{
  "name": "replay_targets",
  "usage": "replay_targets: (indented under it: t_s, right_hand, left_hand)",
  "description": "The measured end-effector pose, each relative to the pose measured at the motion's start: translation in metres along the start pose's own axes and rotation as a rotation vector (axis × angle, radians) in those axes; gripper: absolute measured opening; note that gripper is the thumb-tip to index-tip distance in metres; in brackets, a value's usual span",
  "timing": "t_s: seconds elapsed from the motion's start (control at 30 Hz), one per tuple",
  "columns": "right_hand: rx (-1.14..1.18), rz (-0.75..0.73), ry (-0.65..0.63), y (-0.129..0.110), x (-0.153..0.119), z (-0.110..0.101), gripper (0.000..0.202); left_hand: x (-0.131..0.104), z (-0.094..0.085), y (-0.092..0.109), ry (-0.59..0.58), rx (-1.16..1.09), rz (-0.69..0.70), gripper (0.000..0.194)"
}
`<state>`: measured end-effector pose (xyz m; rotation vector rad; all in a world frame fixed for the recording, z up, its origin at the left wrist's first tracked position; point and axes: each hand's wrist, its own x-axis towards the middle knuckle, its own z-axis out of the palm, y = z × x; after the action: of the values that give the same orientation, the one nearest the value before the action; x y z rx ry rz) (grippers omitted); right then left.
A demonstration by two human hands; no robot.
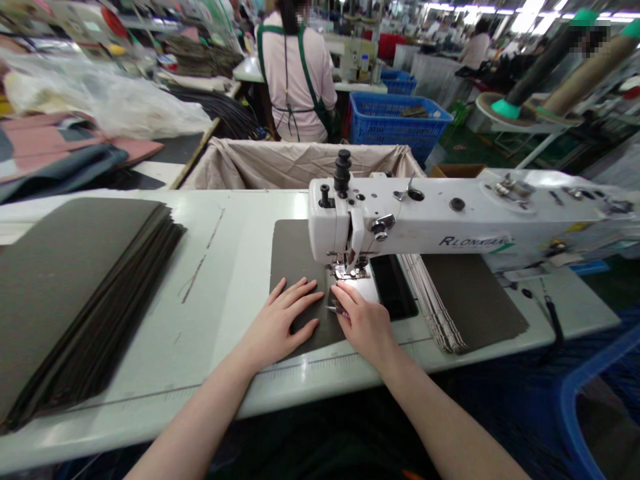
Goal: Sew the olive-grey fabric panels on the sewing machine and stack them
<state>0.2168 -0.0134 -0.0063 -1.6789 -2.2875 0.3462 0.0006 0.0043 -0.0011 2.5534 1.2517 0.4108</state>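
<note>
Two bare forearms (435, 413) reach in from the bottom edge, with the rim of a blue basket (565, 400) low at the right. Past them runs the front of a pale bench (225, 267), marked with a ruler scale. The left hand (280, 323) lies palm down, its grip flat and spread, pressing a dark grey-brown panel (295, 253) without grasping it. Beside it, the right hand (367, 323) has its grip curled around a small pointed tool (334, 309), of which little more than the tip shows, close to the needle area. The panel lies on the bench under both hands, its right side by the needle. A thick stack of similar panels (85, 280) stands at the left; more pieces with pale edges (470, 300) lie right of the needle. Above them stretches the white sewing machine (415, 213). Beyond the bench come a cloth-lined bin (300, 163), a blue crate (370, 127) and a co-worker (297, 73) in green straps, back turned.
</note>
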Motion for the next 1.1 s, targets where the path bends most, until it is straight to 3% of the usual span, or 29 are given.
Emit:
replay_targets:
  t_s: [1.1]
  right_hand:
    - [0.034, -0.007, 0.021, 0.0015, -0.0002, 0.0023, 0.052]
  left_hand:
    - [0.0033, 0.0067, -0.0009, 0.043, 0.069, -0.048, 0.053]
